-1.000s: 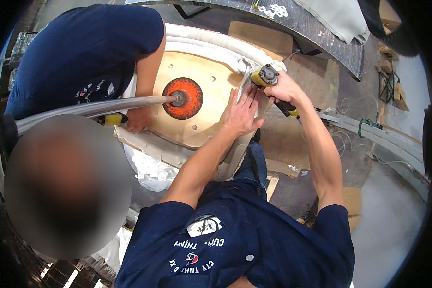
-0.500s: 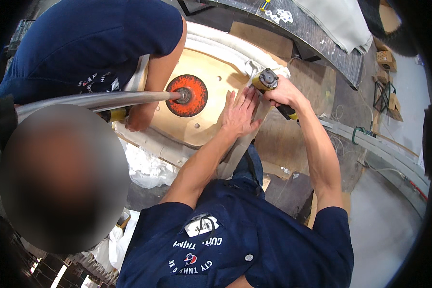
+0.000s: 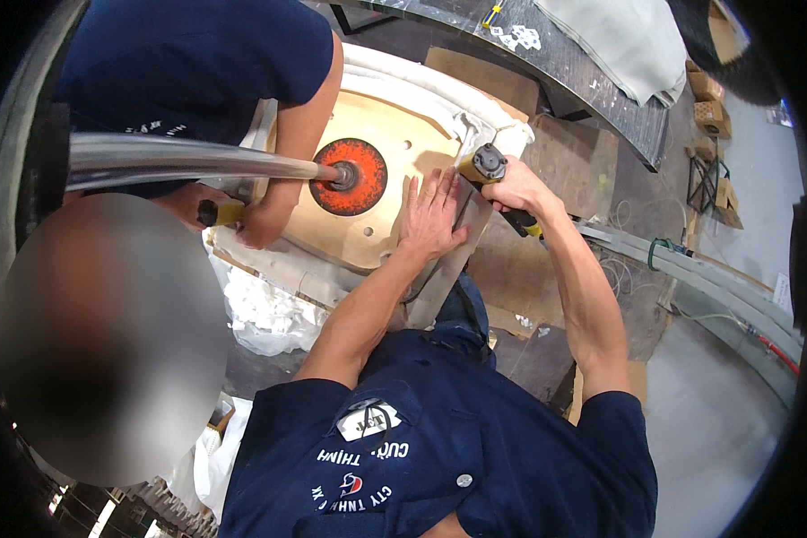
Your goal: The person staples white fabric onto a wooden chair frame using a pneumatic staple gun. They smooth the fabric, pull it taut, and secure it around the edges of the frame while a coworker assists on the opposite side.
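Observation:
A pale wooden panel (image 3: 368, 117) lies in the middle, with white and grey upholstery fabric (image 3: 412, 76) around its rim. My left hand (image 3: 430, 220) rests flat on the panel's right part, fingers stretched apart. My right hand (image 3: 518, 186) is closed around the grip of a yellow and black staple gun (image 3: 484, 164). The gun's nose is at the panel's right edge, by the fabric; its tip is hidden. An orange round press disc (image 3: 368, 170) on a metal rod (image 3: 197, 163) sits on the panel.
A co-worker leans in from the left, one hand (image 3: 264, 224) at the panel's near left edge beside another yellow and black tool (image 3: 220, 212). A dark table (image 3: 592, 90) bearing light cloth (image 3: 610, 45) stands far right. Below the panel is a bag of white scraps (image 3: 269, 309).
The staple gun and my right hand have shifted slightly nearer along the panel's right edge. My left hand has slid a little left. More of the co-worker's tool shows.

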### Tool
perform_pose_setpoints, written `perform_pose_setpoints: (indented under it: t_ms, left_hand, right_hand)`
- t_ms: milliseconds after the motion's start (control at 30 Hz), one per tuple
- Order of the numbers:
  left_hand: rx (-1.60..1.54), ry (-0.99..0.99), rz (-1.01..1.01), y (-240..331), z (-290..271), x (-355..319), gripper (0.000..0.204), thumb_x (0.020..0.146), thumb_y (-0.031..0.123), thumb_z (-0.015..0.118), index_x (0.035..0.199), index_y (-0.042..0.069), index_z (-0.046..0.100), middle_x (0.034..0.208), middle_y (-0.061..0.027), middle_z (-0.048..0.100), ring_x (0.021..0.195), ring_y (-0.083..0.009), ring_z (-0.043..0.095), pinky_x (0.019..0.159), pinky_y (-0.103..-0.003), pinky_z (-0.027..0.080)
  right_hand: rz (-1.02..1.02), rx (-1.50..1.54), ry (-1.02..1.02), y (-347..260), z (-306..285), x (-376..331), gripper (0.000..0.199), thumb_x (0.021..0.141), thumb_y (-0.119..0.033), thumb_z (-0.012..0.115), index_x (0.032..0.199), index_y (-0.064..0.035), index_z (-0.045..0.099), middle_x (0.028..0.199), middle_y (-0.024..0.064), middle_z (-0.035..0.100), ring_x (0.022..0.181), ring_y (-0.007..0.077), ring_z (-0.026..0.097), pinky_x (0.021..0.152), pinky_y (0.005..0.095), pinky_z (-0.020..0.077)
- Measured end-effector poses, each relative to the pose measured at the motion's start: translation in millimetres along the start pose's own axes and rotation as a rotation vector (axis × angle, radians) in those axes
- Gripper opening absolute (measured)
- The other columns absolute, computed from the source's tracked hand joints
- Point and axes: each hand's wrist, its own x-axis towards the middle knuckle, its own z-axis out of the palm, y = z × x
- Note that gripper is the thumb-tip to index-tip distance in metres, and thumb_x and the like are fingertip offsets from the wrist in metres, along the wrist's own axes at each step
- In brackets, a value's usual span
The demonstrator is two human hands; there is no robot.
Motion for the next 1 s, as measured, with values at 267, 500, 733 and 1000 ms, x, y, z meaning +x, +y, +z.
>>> perform_pose_setpoints:
  t_ms: [267,500,733,1000]
  left_hand:
    - [-0.012,-0.040,-0.060,-3.1,-10.2,-11.4,0.103,0.090,0.069,0.050,0.163,0.002,0.021,0.173,-0.0113,0.012,0.160,-0.0292,0.008,0.126,-0.061,-0.001]
    - [0.012,0.170,-0.031,-11.8,20.7,-22.7,0.112,0.088,0.077,0.046,0.164,0.002,0.013,0.174,-0.0129,0.005,0.161,-0.0292,0.004,0.125,-0.064,-0.001]
    - [-0.058,0.303,0.007,-20.7,24.2,-36.2,0.127,0.075,0.080,0.060,0.163,0.002,0.013,0.171,-0.0169,0.012,0.160,-0.0323,0.009,0.125,-0.065,0.007]
    - [0.047,0.223,0.008,-26.5,21.0,-61.1,0.124,0.076,0.075,0.065,0.161,-0.001,0.015,0.170,-0.0179,0.016,0.158,-0.0335,0.014,0.124,-0.064,0.014]
  right_hand:
    - [0.032,-0.052,-0.073,-4.8,18.0,-18.5,0.036,0.074,-0.013,0.070,0.106,0.0023,0.068,0.073,0.0112,0.069,0.059,0.0167,0.066,0.056,0.0325,0.0553]
    - [-0.037,0.000,-0.066,-1.6,46.0,-43.3,0.041,0.075,-0.011,0.069,0.113,0.0041,0.065,0.081,0.0148,0.072,0.064,0.0202,0.069,0.063,0.0354,0.0579]
    - [-0.130,0.052,-0.081,3.6,73.2,-60.4,0.044,0.075,-0.013,0.079,0.115,0.0001,0.067,0.088,0.0131,0.073,0.069,0.0198,0.069,0.064,0.0352,0.0572]
    - [-0.110,0.050,-0.075,-0.9,91.7,-80.8,0.041,0.074,-0.013,0.080,0.113,-0.0035,0.069,0.091,0.0156,0.074,0.073,0.0243,0.070,0.070,0.0385,0.0573]
